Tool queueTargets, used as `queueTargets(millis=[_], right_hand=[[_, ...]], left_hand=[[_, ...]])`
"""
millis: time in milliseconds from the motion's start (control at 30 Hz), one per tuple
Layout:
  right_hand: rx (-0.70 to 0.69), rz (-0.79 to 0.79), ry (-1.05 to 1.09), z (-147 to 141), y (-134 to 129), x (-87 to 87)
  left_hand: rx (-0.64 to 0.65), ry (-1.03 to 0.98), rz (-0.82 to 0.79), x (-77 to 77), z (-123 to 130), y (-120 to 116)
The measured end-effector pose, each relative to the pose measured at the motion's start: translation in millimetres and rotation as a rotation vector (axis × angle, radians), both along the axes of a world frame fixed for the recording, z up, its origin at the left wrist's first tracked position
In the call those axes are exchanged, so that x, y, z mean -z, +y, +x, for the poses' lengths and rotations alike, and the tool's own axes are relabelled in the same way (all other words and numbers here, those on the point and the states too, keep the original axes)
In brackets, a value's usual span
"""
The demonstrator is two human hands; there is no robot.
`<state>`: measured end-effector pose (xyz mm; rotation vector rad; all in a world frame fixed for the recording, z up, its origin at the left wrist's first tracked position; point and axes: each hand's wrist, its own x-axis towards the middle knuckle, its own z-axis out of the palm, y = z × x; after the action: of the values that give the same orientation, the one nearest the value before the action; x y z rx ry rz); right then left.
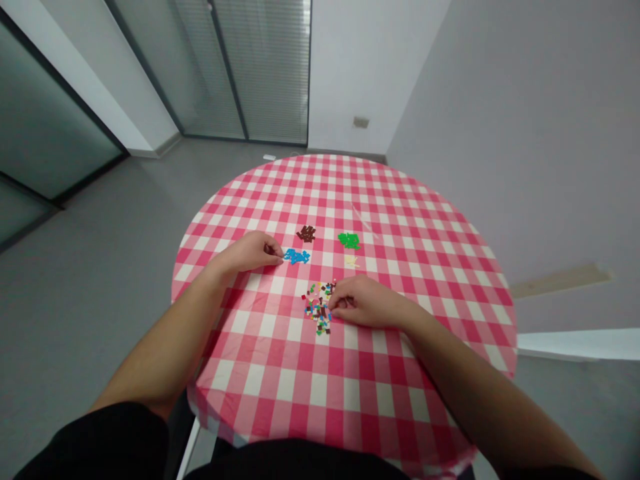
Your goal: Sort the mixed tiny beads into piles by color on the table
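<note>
My left hand (255, 252) is at the left edge of a small pile of blue pieces (297, 256). Its thumb and fingertips are pinched together, and whatever may be between them is too small to make out. My right hand (363, 302) rests at the right side of a spread of mixed-colour small pieces (316, 308), red, brown, green, blue and white among them. Its fingers are also closed in a pinch, hiding any piece they hold. Behind these lie a brown pile (306, 234), a green pile (349, 241) and a few pale yellow pieces (351, 261).
A pink and white checked cloth (280, 373) covers the round table. Toward the back right lies a thin whitish strip (365, 221). A grey wall (525, 147) stands close on the right, and glass partitions (270, 73) are beyond the far left.
</note>
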<state>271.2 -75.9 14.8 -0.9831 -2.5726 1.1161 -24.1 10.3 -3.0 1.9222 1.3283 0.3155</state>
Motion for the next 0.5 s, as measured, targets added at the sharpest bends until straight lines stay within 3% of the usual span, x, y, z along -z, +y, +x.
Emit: queueTargets(millis=[500], right_hand=[[-0.036, -0.012, -0.085, 1.6, -1.6, 1.3]], left_hand=[[-0.010, 0.037, 0.075, 4.1, 4.5, -0.2]])
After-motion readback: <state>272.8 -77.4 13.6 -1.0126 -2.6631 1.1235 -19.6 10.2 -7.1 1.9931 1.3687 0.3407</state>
